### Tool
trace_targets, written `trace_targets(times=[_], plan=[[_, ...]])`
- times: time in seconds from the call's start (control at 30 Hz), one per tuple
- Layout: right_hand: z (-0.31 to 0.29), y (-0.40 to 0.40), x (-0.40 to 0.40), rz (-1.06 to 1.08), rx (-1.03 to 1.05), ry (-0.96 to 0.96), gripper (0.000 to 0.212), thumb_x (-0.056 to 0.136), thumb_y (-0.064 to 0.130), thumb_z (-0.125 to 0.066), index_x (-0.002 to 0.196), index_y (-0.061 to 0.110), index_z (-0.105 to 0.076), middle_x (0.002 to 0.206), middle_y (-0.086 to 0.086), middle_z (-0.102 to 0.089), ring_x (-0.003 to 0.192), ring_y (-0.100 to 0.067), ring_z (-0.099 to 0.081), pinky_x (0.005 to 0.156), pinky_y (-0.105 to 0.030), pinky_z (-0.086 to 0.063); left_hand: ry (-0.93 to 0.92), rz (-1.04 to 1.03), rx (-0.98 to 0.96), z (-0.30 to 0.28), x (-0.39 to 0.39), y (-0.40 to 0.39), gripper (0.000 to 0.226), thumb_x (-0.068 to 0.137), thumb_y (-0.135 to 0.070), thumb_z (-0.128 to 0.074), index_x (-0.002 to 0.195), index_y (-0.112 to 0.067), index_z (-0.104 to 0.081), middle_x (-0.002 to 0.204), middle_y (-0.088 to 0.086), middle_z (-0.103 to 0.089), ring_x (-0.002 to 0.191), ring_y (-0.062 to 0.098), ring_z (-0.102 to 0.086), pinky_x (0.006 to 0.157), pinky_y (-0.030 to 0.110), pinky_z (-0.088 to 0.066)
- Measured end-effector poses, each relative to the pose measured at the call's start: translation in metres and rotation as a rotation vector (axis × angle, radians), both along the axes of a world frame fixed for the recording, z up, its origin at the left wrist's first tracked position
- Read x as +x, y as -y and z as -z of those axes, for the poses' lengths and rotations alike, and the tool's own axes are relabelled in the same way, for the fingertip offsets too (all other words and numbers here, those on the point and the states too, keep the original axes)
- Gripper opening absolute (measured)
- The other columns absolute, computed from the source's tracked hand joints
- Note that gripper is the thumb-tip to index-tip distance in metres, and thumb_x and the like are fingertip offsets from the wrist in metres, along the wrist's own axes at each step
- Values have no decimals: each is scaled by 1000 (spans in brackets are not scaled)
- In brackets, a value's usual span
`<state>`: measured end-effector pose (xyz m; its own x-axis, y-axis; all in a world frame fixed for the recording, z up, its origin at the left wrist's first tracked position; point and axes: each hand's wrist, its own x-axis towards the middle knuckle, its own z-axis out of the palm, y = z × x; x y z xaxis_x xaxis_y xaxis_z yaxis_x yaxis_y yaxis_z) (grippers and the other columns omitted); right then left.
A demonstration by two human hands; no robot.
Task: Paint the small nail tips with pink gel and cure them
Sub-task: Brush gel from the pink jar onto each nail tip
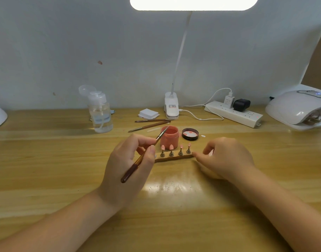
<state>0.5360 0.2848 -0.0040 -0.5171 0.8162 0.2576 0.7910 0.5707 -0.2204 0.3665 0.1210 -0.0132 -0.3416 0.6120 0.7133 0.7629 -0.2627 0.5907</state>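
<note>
Pinched between thumb and fingers, the slim brown-handled gel brush [144, 155] sits in the left hand [128, 166], its bristle end lifted up towards the open pink gel jar [169, 136]. Over on the other side the right hand [227, 158] comes in with fingers loosely bent, fingertips at the end of the narrow wooden holder strip [174, 158] — touching it, I'd say, though whether it truly has hold I cannot tell.

And there are the small pink nail tips [171, 147], four showing in a row on little metal stands, right between the two hands and just in front of the jar. They look featherlight and easily knocked; wet gel would smear at a touch, so the strip's ends are the place to take hold, never the tips.

Beside the jar lies its dark round lid [190, 134], upturned. Further back: spare brushes [152, 123], a clear pump bottle [101, 113], a stack of white pads [148, 113], the clip-on white lamp [172, 106], a white power strip [234, 113]. Far right on the wooden table [174, 206] waits the white curing lamp [298, 108].
</note>
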Motion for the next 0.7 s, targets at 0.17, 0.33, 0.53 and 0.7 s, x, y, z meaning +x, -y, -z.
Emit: trace_targets(times=[0.17,0.33,0.53,0.7], plan=[[5,-10,-1,-106,-129,12,45,83,64,-55,117,36,-66,83,15,-62,80,-8,-57,61,-25,-44,-35,0,-17,0,-2,0,16,88,-35,-49,97,-29,-61,83,-19,-62,85,2,-59,73,6,-38],[3,-17,4,-167,-203,-45,45,74,66,-62,106,36,-71,66,14,-55,63,-4,-51,50,-21,-29,-37,-2,-33,0,-4,-1,19,88,-35,-49,96,-26,-62,83,-17,-62,85,4,-59,74,6,-36],[7,-11,-7,-176,-119,8,51,76,74,-53,121,50,-57,70,18,-50,66,-2,-46,51,-24,-32,43,-4,-38,0,-7,-2,19,86,-37,-49,95,-28,-63,85,-13,-64,85,8,-60,70,9,-39],[3,-9,-1,-238,-195,-107,32,63,70,-69,78,42,-71,59,14,-55,55,-2,-49,48,-19,-29,53,-7,-24,-1,-6,-1,17,86,-38,-49,95,-31,-62,84,-12,-65,86,10,-60,72,11,-40]])
